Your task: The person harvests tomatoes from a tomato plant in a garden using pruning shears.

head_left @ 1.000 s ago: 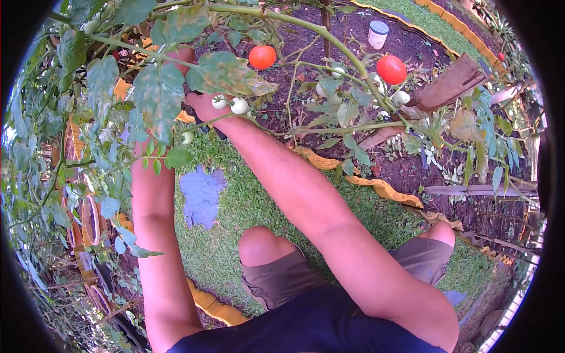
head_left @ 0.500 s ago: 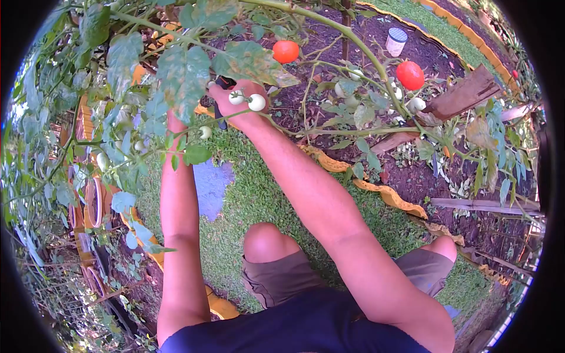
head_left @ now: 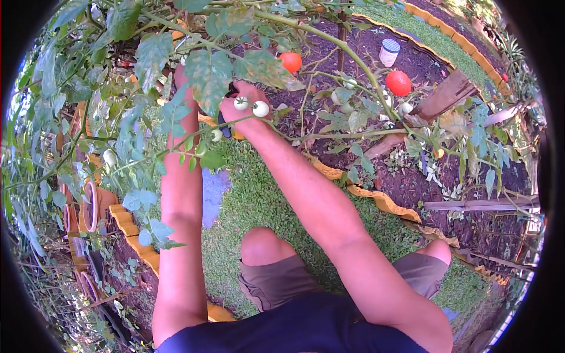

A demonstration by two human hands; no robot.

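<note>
My right hand is closed around a black-handled tool, whose dark end pieces show above and below the fist; the working end is hidden by leaves. Two pale unripe tomatoes on a tomato stem overlap this hand. My left hand reaches in among the foliage to its left, its fingers mostly covered by a large yellow-spotted tomato leaf. Farther right on the plant hang two red tomatoes, one near the right hand and a larger one beyond it.
A thick green stem arches across the upper view. Wavy yellow edging divides the grass from the dark soil bed. A white cup stands on the soil near a wooden stake. Terracotta pots stand at left.
My left hand has moved up and now shows partly beside the spotted leaf. The right hand keeps its grip on the tool. The view has shifted slightly.
</note>
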